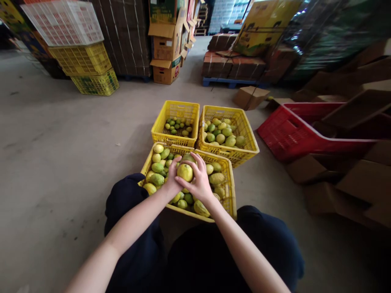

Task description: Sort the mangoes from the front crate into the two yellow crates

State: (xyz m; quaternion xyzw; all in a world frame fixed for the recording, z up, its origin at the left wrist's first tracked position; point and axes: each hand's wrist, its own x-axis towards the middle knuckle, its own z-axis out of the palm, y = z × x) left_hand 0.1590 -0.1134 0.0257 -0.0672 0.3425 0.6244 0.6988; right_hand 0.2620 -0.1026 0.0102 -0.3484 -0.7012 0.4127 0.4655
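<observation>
Both of my hands meet over the near yellow crate [230,183], which is full of yellow-green fruit that look like lemons. A round yellow lemon [185,173] sits between them. My left hand [174,175] is closed on its left side, and my right hand [200,179] curls around its right side with the thumb below. Just beyond it, a greener fruit [188,158] shows between the fingers; I cannot tell whether it is held too. Green and yellow fruit [157,179] of round and longer shapes lie below and around my hands.
Behind stand two more yellow crates: the left one [156,129] holds a few small green fruit, the right one [249,134] larger ones. A red crate [281,132] and open cardboard boxes [363,179] crowd the right. Stacked crates [82,59] and loaded pallets [233,67] stand farther back.
</observation>
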